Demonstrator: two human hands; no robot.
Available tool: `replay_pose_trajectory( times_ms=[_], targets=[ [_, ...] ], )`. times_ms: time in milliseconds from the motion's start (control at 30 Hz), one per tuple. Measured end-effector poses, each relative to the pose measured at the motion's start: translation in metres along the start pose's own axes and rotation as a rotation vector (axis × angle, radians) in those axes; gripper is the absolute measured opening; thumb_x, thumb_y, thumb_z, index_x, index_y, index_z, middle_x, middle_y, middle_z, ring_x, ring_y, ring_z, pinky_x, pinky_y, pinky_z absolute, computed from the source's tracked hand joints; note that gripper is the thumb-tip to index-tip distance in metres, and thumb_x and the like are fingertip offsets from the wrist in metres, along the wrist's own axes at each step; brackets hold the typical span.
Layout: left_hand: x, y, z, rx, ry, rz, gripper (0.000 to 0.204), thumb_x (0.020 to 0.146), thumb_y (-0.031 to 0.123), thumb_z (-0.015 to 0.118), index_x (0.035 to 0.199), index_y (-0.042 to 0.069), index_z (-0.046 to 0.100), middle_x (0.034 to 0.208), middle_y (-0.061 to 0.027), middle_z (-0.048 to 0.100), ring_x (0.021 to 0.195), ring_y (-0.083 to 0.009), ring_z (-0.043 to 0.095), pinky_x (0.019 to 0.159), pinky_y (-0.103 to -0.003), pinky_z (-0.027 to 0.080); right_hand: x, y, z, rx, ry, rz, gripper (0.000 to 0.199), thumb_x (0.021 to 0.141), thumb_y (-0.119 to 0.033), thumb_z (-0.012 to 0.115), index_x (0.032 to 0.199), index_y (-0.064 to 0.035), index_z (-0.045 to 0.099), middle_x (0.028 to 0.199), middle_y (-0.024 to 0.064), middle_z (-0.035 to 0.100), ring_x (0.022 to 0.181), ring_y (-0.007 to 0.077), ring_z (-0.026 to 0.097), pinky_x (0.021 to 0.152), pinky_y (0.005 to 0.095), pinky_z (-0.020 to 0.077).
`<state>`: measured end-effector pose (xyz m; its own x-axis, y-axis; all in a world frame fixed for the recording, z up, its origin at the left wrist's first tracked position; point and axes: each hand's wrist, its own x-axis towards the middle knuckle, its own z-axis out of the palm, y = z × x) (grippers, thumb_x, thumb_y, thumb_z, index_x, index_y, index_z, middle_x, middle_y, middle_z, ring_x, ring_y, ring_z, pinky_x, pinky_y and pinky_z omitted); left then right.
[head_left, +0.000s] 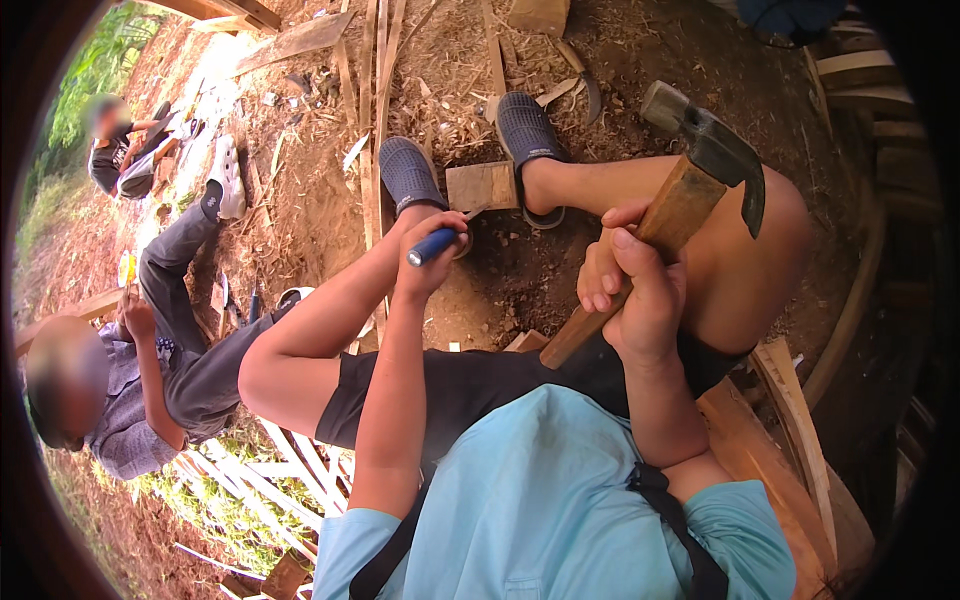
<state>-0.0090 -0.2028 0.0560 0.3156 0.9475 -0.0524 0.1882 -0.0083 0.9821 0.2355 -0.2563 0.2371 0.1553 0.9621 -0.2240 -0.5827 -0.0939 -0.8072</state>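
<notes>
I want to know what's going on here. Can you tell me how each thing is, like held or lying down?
left hand: shut on the chisel
chisel: blue handle gripped, tip pointed toward the wood block
right hand: shut on the hammer
hammer: raised, head up
wood block: flat on the ground between the shoes
shoes: on the feet

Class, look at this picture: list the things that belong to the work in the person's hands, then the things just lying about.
In use:
- claw hammer, gripped in the right hand
- blue-handled chisel, gripped in the left hand
- small wood block, by the chisel tip

Lying about:
- thin wooden strips
- billhook
- wood shavings
</notes>
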Motion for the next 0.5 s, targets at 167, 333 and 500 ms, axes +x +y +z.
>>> replay_pose_trajectory(
  times_ms=[167,333,500],
  targets=[
    [-0.0016,-0.0006,-0.0031,-0.021,0.017,-0.014,0.013,0.081,-0.004,0.068,0.091,0.002,0.061,0.099,-0.0104,0.065,0.106,-0.0222,0.060,0.095,-0.034,0.046,0.0004,0.0037,0.0038,-0.024,-0.030,0.023,0.013,0.092,-0.014,0.054,0.102,-0.0046,0.054,0.056,0.0005,0.042,0.042,0.0095,0.040,0.040,0.0254,0.0383],
    [-0.0020,0.0024,-0.0029,-0.040,0.052,-0.029,0.016,0.081,-0.001,0.070,0.094,0.003,0.060,0.105,-0.0111,0.064,0.106,-0.0212,0.060,0.094,-0.034,0.046,0.0016,0.0040,0.0070,-0.058,-0.048,0.059,0.013,0.092,-0.013,0.054,0.102,-0.0041,0.054,0.055,0.0007,0.042,0.041,0.0093,0.040,0.040,0.0249,0.0389],
    [-0.0020,0.0021,-0.0024,-0.007,0.035,-0.014,0.018,0.082,0.000,0.070,0.096,0.003,0.059,0.107,-0.0104,0.063,0.106,-0.0206,0.059,0.095,-0.033,0.046,0.0021,0.0076,0.0013,-0.003,-0.069,0.085,0.012,0.091,-0.008,0.057,0.100,-0.0008,0.057,0.057,0.0003,0.048,0.043,0.0070,0.045,0.042,0.0225,0.0390]
  ],
)
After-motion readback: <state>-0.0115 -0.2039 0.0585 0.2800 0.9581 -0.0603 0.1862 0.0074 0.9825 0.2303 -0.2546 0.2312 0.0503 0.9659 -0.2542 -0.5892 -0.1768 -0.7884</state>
